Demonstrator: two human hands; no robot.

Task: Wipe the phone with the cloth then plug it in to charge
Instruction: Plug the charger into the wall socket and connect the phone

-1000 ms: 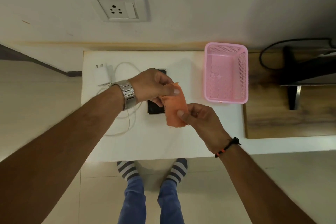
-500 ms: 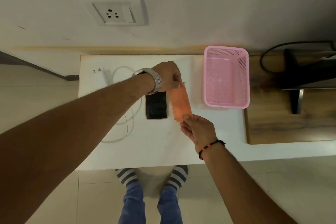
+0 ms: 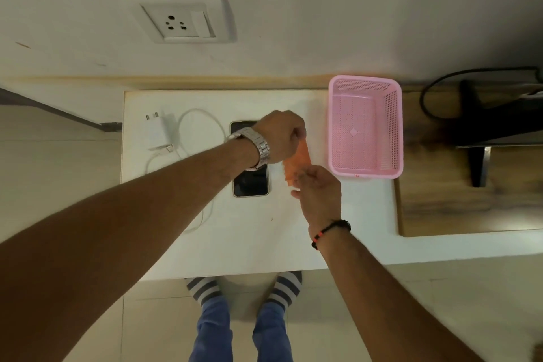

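Two hands pinch the orange cloth [image 3: 297, 162] above the white surface [image 3: 258, 232]: left hand [image 3: 280, 137] its far end, right hand [image 3: 318, 189] its near end; phone [image 3: 251, 182] lies face-up just left, charger [image 3: 158, 134] further left.

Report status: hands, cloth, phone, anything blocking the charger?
Left hand and right hand both pinch the orange cloth. Phone flat on table, unplugged. Charger lies clear.
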